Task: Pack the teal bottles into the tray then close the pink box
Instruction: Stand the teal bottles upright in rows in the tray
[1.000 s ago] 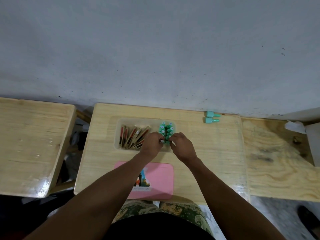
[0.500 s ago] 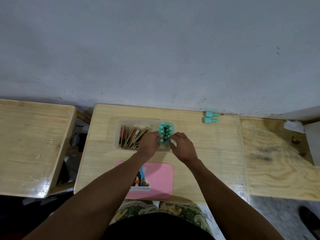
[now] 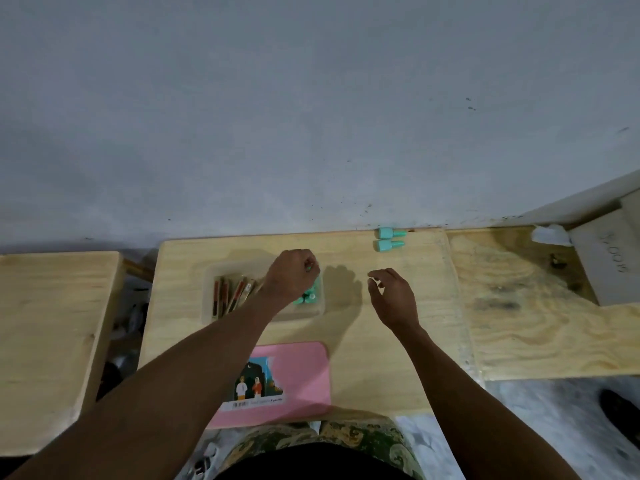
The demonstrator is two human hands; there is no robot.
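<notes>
Single head view, looking steeply down over table.

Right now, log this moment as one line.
left hand: over tray, pinching teal bottle | right hand: open, empty | two bottles loose at table back | lid: off

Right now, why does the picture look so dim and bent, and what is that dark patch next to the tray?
Head view: lighting is dim and flat; the wide lens bows the table edges; the dark patch is the shadow the left hand throws beside the tray; the right hand looks slightly soft.
</notes>
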